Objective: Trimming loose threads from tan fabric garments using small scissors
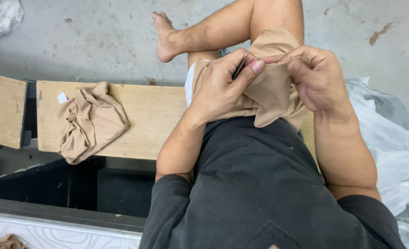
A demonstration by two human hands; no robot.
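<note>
A grey concrete floor, stained and speckled, fills the top; a pale wooden worktop crosses the middle, a second plank just beside it; crumpled clear plastic sheeting lies at right; flat, even light.

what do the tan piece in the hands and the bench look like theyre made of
The tan piece, pinched by the left hand and right hand, looks like thin, soft, matte knit fabric: it folds and drapes limply. The bench looks like bare, unvarnished wood, pale with visible grain and scuffs.
</note>
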